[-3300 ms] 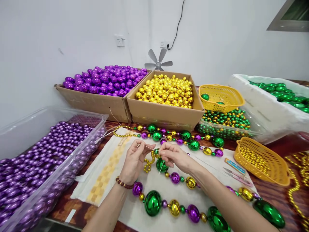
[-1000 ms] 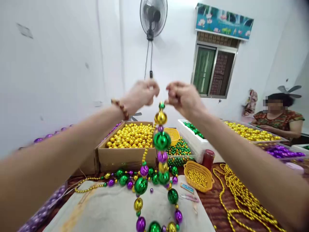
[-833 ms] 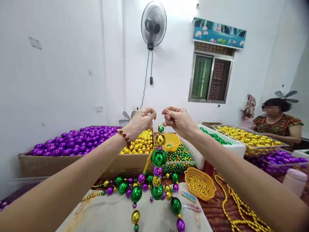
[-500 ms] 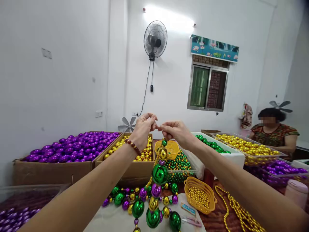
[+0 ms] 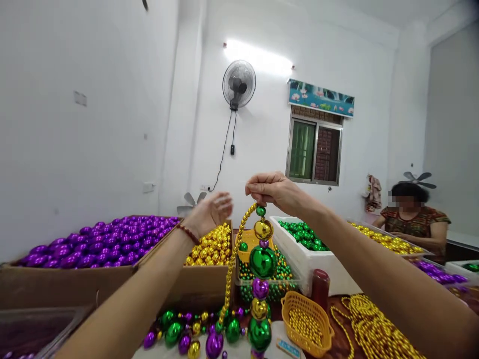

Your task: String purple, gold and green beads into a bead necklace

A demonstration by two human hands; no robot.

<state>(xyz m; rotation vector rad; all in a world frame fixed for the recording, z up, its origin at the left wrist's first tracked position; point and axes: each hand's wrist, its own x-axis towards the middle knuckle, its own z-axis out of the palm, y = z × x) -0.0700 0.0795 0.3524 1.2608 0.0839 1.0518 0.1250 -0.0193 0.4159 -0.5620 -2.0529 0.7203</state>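
Observation:
My right hand (image 5: 267, 189) is pinched on the top end of a bead strand, held up at the centre. From it hang large green, gold and purple balls (image 5: 262, 262) and a thin gold bead chain (image 5: 229, 279) that curves down to the left. My left hand (image 5: 211, 214), with a red bead bracelet at the wrist, is raised to the left of the strand, its fingers apart and somewhat blurred, holding nothing. More strung balls (image 5: 173, 333) lie on a white cloth on the table below.
Boxes of purple balls (image 5: 108, 244) and gold balls (image 5: 213, 247) stand at left. A yellow basket (image 5: 325, 324), red bottle (image 5: 321, 286), white foam box (image 5: 337, 271) and gold chains (image 5: 374, 324) are at right. A person (image 5: 415, 217) sits at far right.
My left hand has come away from the right hand, moving left and down, and opened. The strand now hangs from my right hand alone. The camera view has tilted up.

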